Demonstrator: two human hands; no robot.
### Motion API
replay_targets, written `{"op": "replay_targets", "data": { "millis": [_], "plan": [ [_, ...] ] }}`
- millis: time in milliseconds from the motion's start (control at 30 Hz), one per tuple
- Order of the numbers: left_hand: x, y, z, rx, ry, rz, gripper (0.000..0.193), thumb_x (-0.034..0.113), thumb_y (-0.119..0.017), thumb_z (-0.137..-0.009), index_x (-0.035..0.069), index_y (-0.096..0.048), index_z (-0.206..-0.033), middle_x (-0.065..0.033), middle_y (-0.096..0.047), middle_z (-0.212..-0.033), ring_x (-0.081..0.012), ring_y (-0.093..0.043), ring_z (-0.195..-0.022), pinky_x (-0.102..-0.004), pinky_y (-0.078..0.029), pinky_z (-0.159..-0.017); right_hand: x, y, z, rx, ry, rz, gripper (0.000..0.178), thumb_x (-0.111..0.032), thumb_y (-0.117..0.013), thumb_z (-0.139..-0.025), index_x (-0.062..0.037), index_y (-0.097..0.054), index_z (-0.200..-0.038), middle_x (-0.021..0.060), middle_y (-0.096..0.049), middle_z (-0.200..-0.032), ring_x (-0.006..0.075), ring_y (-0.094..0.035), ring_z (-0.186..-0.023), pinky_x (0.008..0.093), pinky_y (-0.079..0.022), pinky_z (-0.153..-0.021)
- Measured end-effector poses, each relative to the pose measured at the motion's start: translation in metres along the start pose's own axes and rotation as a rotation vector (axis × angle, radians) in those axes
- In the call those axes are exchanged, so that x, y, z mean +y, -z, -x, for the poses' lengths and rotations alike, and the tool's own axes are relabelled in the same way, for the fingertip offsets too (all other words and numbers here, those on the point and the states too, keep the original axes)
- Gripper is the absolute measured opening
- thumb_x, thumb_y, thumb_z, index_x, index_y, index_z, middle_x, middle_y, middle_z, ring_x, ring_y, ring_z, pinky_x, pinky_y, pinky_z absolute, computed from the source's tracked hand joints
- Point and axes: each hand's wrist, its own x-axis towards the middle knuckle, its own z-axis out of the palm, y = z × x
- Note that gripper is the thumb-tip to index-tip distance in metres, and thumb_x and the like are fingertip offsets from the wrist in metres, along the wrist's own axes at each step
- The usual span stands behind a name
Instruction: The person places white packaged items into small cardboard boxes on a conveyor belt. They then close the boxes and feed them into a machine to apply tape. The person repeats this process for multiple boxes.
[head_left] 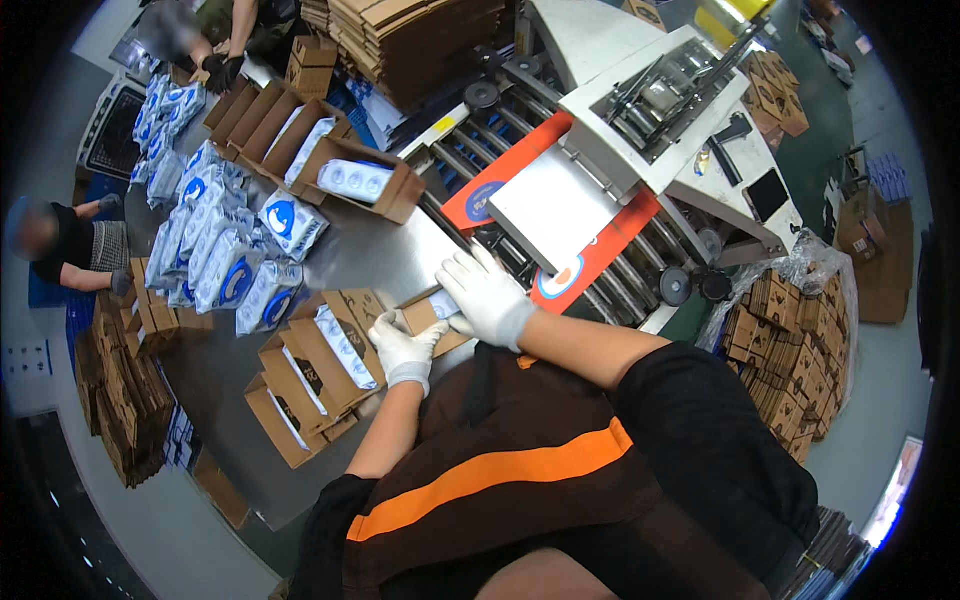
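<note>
cardboard box point(428, 318) brown, open flaps, on steel counter point(375, 250) | left hand point(403, 347) white glove, grip clamped on flap | right hand point(487, 292) pressing white pack point(446, 304), grip together

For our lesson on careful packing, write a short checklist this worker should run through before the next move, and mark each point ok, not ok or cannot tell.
1. Left hand gloved and on the small carton: ok.
2. Right hand gloved and pressing the same carton: ok.
3. White pouch fully inside: cannot tell, the hands cover it.
4. Carton flaps closed: not ok, one flap stands open.
5. More filled open cartons waiting at the left: ok.
6. Loose pouches within reach on the metal table: ok.
</note>
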Motion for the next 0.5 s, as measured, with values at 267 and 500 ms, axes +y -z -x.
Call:
{"op": "replay_targets", "data": {
  "millis": [267, 500],
  "plan": [
    [-0.042, -0.037, -0.024, -0.328, -0.064, 0.186, 0.062, 0.039, -0.080, -0.086, 0.002, -0.056, -0.130, -0.0208, -0.068, -0.121, -0.0284, -0.068, -0.110, -0.0374, -0.054, -0.093, 0.029, -0.048, 0.054, -0.113, 0.097, 0.010, 0.070, -0.019, -0.062, -0.089, -0.0064, -0.039, -0.154, 0.0159, -0.042, -0.159, 0.0312, -0.037, -0.150, 0.0476, -0.029, -0.123],
    [-0.034, -0.072, -0.023, -0.377, 0.160, 0.596, 0.054, 0.034, -0.068, -0.099, 0.001, -0.049, -0.138, -0.0159, -0.066, -0.122, -0.0238, -0.067, -0.106, -0.0366, -0.056, -0.087, 0.066, -0.054, 0.028, -0.095, 0.164, 0.033, 0.057, -0.010, -0.050, -0.094, -0.0085, -0.044, -0.151, 0.0125, -0.043, -0.159, 0.0305, -0.039, -0.148, 0.0456, -0.029, -0.123]
  ]
}}
